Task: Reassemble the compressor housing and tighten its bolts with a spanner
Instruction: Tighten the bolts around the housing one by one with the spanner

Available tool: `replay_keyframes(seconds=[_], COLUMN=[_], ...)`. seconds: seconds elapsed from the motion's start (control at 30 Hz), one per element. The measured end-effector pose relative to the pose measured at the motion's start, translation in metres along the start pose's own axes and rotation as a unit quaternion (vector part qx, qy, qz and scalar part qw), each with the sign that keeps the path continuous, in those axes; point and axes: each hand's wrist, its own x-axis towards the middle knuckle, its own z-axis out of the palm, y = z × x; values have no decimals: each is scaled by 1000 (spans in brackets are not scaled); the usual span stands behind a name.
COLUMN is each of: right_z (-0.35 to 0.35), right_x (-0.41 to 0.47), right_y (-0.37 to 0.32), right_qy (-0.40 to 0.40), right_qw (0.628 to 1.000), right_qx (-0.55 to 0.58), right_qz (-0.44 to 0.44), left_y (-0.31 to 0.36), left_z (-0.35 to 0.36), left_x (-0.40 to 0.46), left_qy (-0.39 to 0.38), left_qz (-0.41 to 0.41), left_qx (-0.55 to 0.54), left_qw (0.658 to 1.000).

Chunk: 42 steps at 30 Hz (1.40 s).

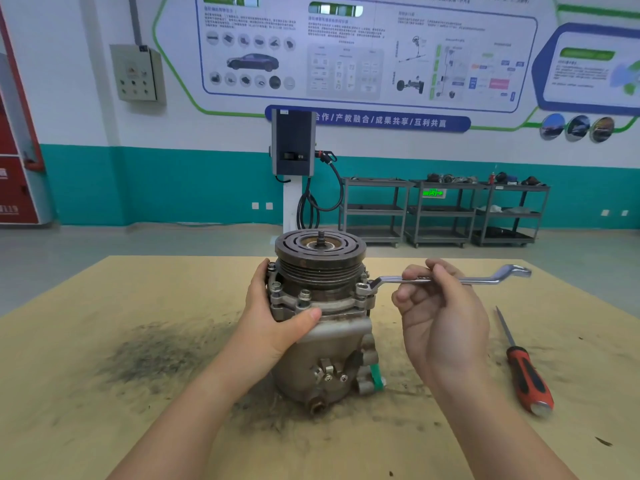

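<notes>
We steady the compressor and work a bolt with the spanner.

The compressor (320, 320) stands upright mid-counter (104, 341), pulley on top. Our left hand (277, 320) wraps its flange, fingers curled round the housing. Our right hand (440, 313) pinches the spanner (446, 279), whose ring end sits on a right-side flange bolt (362, 289). A red-handled screwdriver (524, 368) lies on the counter to the right.

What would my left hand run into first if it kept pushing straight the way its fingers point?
The left hand already grips the grey metal compressor housing, its fingers aimed to the right across the flange, so it would press straight into that housing; depth beyond it is unclear.
</notes>
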Motion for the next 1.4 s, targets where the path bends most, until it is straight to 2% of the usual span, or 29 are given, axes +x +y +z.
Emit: replay_keyframes(seconds=[0.1, 0.17, 0.33, 0.47, 0.57, 0.67, 0.8, 0.83, 0.97, 1.03, 1.07, 1.13, 1.2, 1.27, 1.33, 1.4], right_z=[-2, -3, -4, -3, -4, -3, 3, 4, 1, -2, -2, 1, 4, 5, 3, 2], right_x=[8, 10, 9, 7, -5, -25, -37, -37, -35, -33, -32, -30, -27, -22, -14, -7], right_y=[-2, -3, -3, -4, 3, 17, 26, 27, 25, 22, 20, 13, 6, 0, -1, 1], right_qy=[9, 12, -24, -44, -38, -94, -180, -202, -294, -301, -286, -224, -144, -78, -38, -17], right_qw=[996, 995, 999, 997, 984, 935, 817, 796, 753, 736, 749, 823, 906, 963, 989, 998], right_qx=[33, 32, -24, -58, -108, -191, -368, -382, -396, -407, -395, -321, -208, -104, -47, -16], right_qz=[83, 99, 14, -13, -140, -284, -407, -424, -435, -449, -448, -411, -339, -234, -133, -52], left_y=[-1, -1, 0, -1, -2, -2, -1, -1, 0, 0, 0, 0, 0, 0, 0, 0], left_z=[0, 0, -1, -1, 0, 0, 0, 0, 0, 0, 0, -1, -1, -1, -1, 0], left_x=[-1, 0, -1, -1, 0, 0, -1, -1, -2, -3, -3, -2, -2, -2, -3, -3], left_qy=[-3, 0, 0, -2, 0, -4, -4, -6, -11, -8, -7, -5, -5, -7, -7, -5], left_qz=[-1, -2, -5, -6, -8, -7, -1, 2, 4, 6, 4, 0, -6, -9, -7, -9], left_qx=[1, 4, 12, 17, 19, 18, 10, 7, 0, 1, 4, 10, 13, 17, 21, 22], left_qw=[1000, 1000, 1000, 1000, 1000, 1000, 1000, 1000, 1000, 1000, 1000, 1000, 1000, 1000, 1000, 1000])
